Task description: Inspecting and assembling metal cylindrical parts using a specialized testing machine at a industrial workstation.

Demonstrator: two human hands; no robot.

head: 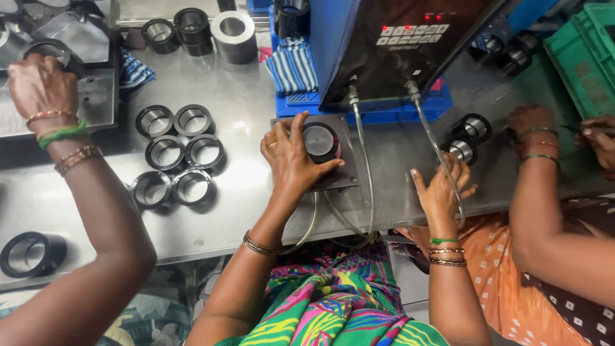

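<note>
L hand (291, 157) fingers clamped round 1 dark ring (319, 141) on gauge plate (344, 179); R hand (441, 190) lies open w/ fingers spread by 2 hoses (428, 131). 6 metal rings (174, 154) clustered left, 1 ring (31, 253) apart. Display unit (410, 45) cut off at top.

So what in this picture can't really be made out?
Head view only:
- Black round part on the grey gauge plate: its underside, hidden by the left hand.
- Clear tubes: lower ends, behind the right hand and table edge.
- Green plastic crate: cut off by the frame edge.
</note>
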